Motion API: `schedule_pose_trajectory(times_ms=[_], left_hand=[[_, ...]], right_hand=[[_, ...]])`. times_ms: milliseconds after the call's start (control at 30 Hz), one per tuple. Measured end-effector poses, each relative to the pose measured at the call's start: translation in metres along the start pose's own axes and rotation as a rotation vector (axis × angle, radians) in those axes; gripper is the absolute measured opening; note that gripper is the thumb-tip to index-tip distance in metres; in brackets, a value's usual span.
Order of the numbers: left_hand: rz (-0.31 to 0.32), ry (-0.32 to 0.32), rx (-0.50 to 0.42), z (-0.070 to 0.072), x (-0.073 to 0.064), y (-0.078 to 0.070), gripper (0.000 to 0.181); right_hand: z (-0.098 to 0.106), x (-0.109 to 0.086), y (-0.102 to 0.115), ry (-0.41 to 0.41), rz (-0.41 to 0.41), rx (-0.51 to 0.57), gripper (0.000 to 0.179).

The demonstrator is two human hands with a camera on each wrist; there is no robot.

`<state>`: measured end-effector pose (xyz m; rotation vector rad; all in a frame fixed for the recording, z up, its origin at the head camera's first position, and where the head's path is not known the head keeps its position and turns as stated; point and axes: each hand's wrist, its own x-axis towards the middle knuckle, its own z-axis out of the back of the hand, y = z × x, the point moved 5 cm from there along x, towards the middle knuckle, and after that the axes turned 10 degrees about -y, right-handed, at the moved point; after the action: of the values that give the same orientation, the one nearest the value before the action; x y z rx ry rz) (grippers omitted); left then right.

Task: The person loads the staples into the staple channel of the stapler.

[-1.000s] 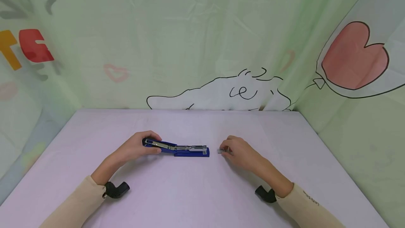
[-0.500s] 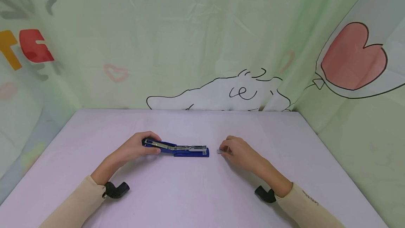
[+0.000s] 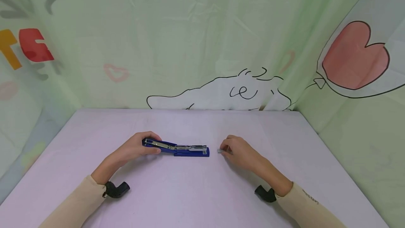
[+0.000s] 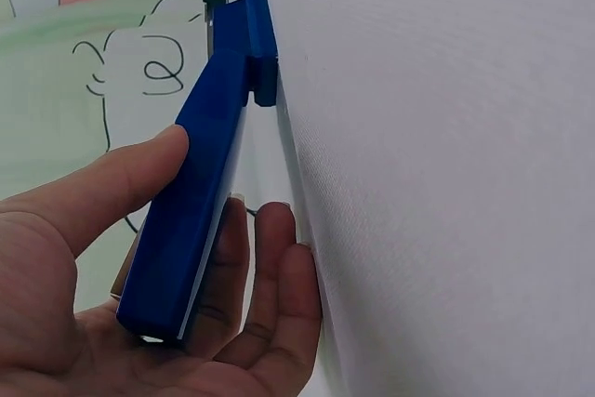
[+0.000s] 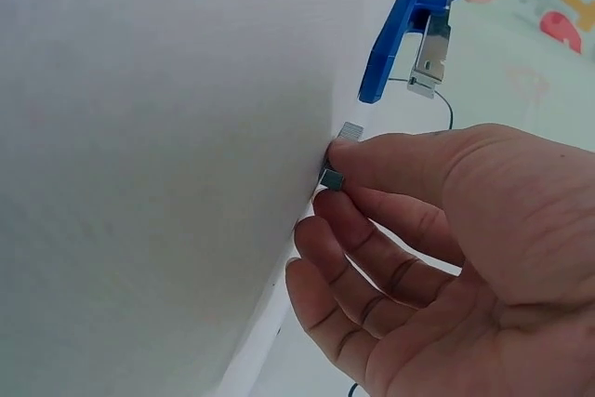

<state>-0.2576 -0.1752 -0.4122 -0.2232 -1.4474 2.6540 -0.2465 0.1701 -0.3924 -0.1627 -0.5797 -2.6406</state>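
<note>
Head view: your left hand (image 3: 139, 145) grips the blue stapler (image 3: 191, 153) by its swung-back top (image 4: 195, 183), probably to steady it on the desk (image 3: 186, 189), kinda midway between its side edges; your right hand (image 3: 237, 151) pinches a staple strip (image 3: 219, 151) near the stapler's front.

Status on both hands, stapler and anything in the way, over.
Left hand: gripping the opened blue stapler. Right hand: pinching a small gray strip, likely staples, apart from the stapler. No obstacle seen between them.
</note>
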Motion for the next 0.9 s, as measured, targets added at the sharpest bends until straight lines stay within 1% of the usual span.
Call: schedule_pose_trajectory(times_ms=[200, 433, 533, 700, 767, 900], left_hand=[[0.007, 0.000, -0.021, -0.0002, -0.0005, -0.0003, 0.040], [-0.009, 0.005, -0.045, -0.0009, -0.0018, -0.0017, 0.042], [-0.002, 0.006, -0.054, -0.0013, -0.0019, -0.0019, 0.042], [0.023, 0.006, -0.059, -0.0020, -0.0008, -0.0008, 0.042], [0.023, 0.006, -0.059, -0.0020, -0.0008, -0.0005, 0.042], [0.023, 0.007, -0.068, -0.0022, -0.0006, -0.0005, 0.042]], right_hand=[[0.0016, -0.0003, 0.0012, -0.010, -0.002, 0.013, 0.007], [0.0016, 0.0004, 0.0008, -0.012, -0.011, 0.011, 0.007], [0.0014, 0.0006, 0.0009, -0.029, -0.009, 0.005, 0.008], [0.0023, 0.0012, 0.0025, -0.071, 0.021, 0.001, 0.007], [0.0027, 0.0012, 0.0032, -0.083, 0.032, 0.007, 0.007], [0.0035, 0.0018, 0.0055, -0.093, 0.029, 0.021, 0.008]])
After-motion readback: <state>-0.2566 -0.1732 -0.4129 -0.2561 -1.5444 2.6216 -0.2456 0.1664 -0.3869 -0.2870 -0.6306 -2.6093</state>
